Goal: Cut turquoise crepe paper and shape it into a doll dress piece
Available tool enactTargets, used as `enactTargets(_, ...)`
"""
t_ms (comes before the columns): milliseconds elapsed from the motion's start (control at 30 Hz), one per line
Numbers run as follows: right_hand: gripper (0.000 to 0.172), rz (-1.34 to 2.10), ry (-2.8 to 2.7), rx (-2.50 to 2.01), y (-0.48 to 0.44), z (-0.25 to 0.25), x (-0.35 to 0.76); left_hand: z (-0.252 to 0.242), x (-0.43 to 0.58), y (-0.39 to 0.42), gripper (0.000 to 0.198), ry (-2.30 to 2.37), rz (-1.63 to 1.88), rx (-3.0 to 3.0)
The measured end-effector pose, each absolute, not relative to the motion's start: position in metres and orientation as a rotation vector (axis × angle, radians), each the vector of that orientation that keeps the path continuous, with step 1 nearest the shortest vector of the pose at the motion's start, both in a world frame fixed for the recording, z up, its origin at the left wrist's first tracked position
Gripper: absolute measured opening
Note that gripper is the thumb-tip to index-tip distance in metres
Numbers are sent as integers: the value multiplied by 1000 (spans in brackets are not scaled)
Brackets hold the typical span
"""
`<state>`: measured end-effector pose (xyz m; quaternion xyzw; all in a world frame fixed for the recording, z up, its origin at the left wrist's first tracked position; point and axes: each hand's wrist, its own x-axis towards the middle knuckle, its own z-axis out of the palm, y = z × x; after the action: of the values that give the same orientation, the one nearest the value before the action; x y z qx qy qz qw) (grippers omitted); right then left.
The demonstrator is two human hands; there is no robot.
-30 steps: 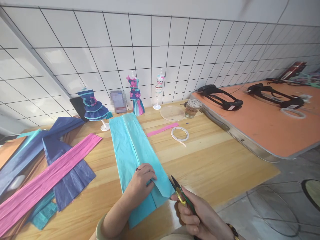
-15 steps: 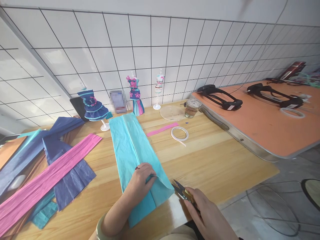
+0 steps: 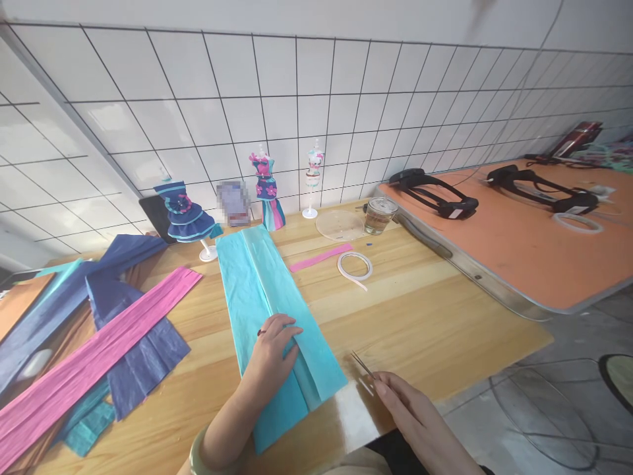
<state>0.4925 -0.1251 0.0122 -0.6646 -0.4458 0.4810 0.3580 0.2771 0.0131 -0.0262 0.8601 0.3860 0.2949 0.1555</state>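
A long turquoise sheet (image 3: 244,284), like crepe paper, lies on the wooden table (image 3: 435,330) with a fold line running lengthwise. My left hand (image 3: 274,349) rests on its near half, fingers stretched out and palm down, a ring on one finger. To the right of the sheet, my right hand (image 3: 408,406) grips a pair of thread snips (image 3: 363,365), seen edge-on. Their blades point up and left, apart from the paper. Farther back lie a pink strip (image 3: 321,258) and a roll of double-sided tape (image 3: 368,267) with its end loose.
Pink (image 3: 143,316), blue (image 3: 171,346) and other coloured sheets overlap at left. Small dress forms (image 3: 185,211) stand along the tiled wall, near a clear disc (image 3: 340,226) and a glass cup (image 3: 380,216). Black headsets (image 3: 457,208) lie on the orange table (image 3: 544,264).
My left hand has let the lifted right edge of the turquoise sheet down flat and spread its fingers. My right hand has turned the snips edge-on, slightly away from the paper.
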Motion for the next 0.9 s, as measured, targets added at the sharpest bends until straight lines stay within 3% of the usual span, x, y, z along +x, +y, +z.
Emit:
enactTargets(167, 39, 1317, -993, -1667, -122, 7, 488, -28, 275, 16, 25, 1191, 857, 2491)
enactTargets(367, 41, 1747, -493, -1439, -120, 12, 484, -27, 275, 16, 21, 1141, 830, 2530)
enactTargets(667, 31, 2018, -133, -1195, -119, 15, 488, -28, 277, 14, 30, 827, 870, 2606)
enactTargets(900, 31, 2045, -110, -1230, -119, 15, 486, -25, 277, 11, 39, 852, 626, 2517)
